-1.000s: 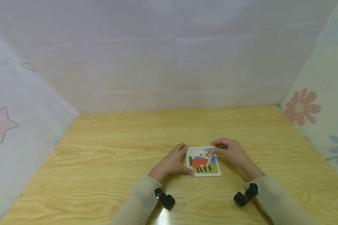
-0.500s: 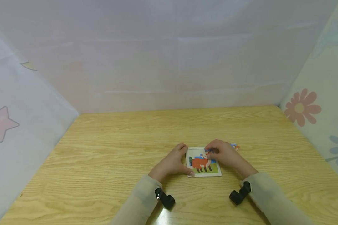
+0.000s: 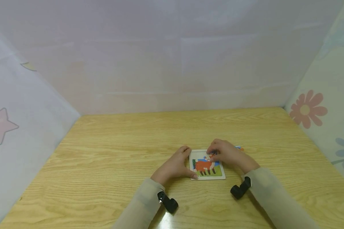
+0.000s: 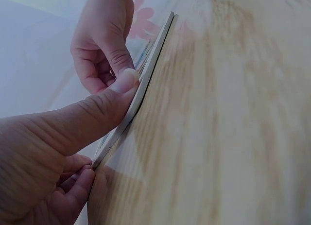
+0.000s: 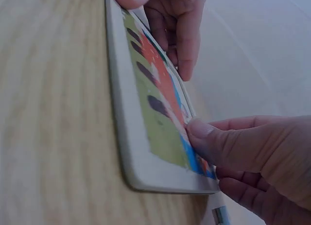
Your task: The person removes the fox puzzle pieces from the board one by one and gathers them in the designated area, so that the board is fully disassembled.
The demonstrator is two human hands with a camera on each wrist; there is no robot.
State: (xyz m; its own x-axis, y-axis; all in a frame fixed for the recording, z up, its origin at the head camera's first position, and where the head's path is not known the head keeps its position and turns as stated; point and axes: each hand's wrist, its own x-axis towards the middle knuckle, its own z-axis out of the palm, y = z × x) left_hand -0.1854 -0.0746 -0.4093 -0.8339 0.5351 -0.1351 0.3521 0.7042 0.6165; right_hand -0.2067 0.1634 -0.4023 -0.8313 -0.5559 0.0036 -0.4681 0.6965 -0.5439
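A small square jigsaw puzzle in a white tray (image 3: pixel 207 178) lies on the table. It shows an orange fox on green grass, and part of its upper left is bare white. My left hand (image 3: pixel 174 166) holds the tray's left side, thumb on the near edge and fingers at the far left corner. Over the upper right corner, my right hand (image 3: pixel 228 155) pinches the fox-head puzzle piece (image 3: pixel 212 156) between thumb and fingers, mostly covering it. In the right wrist view, the right thumb (image 5: pixel 201 130) presses at the picture's blue edge.
A loose puzzle piece (image 3: pixel 239 148) peeks out behind the right hand on the wood-grain table (image 3: pixel 126 143). Pale cloth walls (image 3: pixel 172 63) stand at the back and both sides. Each sleeve carries a black wrist camera (image 3: pixel 168 203).
My right hand has moved left from the tray's right edge onto the fox's head, uncovering the loose piece behind it. The left hand and tray have stayed put.
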